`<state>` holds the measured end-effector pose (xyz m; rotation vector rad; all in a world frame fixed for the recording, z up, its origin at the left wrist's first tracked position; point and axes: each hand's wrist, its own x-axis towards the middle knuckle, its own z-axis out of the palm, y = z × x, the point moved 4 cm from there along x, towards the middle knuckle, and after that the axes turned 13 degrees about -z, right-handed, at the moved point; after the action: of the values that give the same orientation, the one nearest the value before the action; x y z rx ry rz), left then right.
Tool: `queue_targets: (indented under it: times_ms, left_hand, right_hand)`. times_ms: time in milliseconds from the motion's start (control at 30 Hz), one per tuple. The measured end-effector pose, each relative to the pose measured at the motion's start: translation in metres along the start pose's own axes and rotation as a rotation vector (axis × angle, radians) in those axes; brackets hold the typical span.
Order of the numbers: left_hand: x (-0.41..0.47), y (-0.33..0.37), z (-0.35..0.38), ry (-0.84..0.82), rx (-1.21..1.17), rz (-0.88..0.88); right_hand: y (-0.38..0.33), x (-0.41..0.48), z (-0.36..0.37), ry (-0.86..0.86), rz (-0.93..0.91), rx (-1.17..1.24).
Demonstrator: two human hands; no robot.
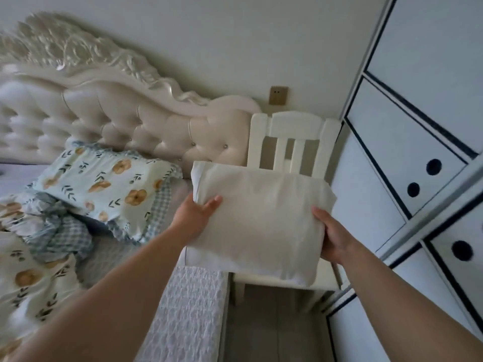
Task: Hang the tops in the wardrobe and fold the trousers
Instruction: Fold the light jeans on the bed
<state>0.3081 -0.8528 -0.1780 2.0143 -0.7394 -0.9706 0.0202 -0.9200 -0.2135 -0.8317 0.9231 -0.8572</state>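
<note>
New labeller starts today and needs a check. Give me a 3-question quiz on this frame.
1. True or false: only the left hand holds the cloth.
2. The cloth is held over: A) a desk B) the chair C) a basket.
3. Fill in: the wardrobe stands to the ___ of the chair.

Key:
1. False; the right hand grips it too.
2. B.
3. right.
</note>
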Motion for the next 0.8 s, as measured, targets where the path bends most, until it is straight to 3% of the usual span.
queue_targets:
  times_ms: [100,267,500,800]
  left_hand:
    - [-0.01,0.005,0.018,-0.101,-0.008,0.062]
    - [-0.041,0.017,0.055,-0.307,0.041,0.121]
    - [-0.102,0.03,0.107,-0.832,0.064,0.053]
    - [-0.187,0.018,0.165,-1.123,0.284,0.058]
  right_hand:
    - [-0.003,-0.033,-0.017,-0.035,-0.036,-0.006]
    - [0.01,-0.103,-0.051,0.048,-0.126,0.043]
    - [0.019,-0.206,-0.104,0.217,-0.2,0.013]
    - [0.052,-0.351,-0.144,0.394,-0.35,-0.106]
